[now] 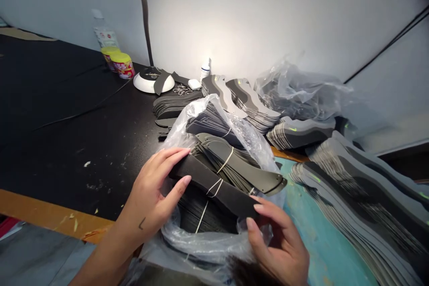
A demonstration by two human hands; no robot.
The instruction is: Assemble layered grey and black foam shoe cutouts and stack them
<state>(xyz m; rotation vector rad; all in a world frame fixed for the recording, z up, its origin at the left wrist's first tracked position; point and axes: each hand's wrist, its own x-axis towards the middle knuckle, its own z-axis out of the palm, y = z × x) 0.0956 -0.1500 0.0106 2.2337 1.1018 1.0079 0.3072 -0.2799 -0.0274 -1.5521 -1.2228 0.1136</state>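
Note:
My left hand (150,192) and my right hand (276,243) hold a string-tied bundle of long, curved black foam pieces (214,187), probably shoe insoles. My left fingers lie across its near end, and my right fingertips pinch its far end. Beneath it, a transparent plastic bag (201,243) holds more tied bundles. A grey-faced bundle (234,165) rests just beyond my hands, its tip sticking out past the bag's rim.
Stacks of grey and black foam pieces (355,196) cover a turquoise surface on the right. More stacks and a crumpled plastic bag (301,94) lie against the wall. A black table (87,143) with a wooden edge holds a white lamp base, a bottle and yellow-lidded tubs.

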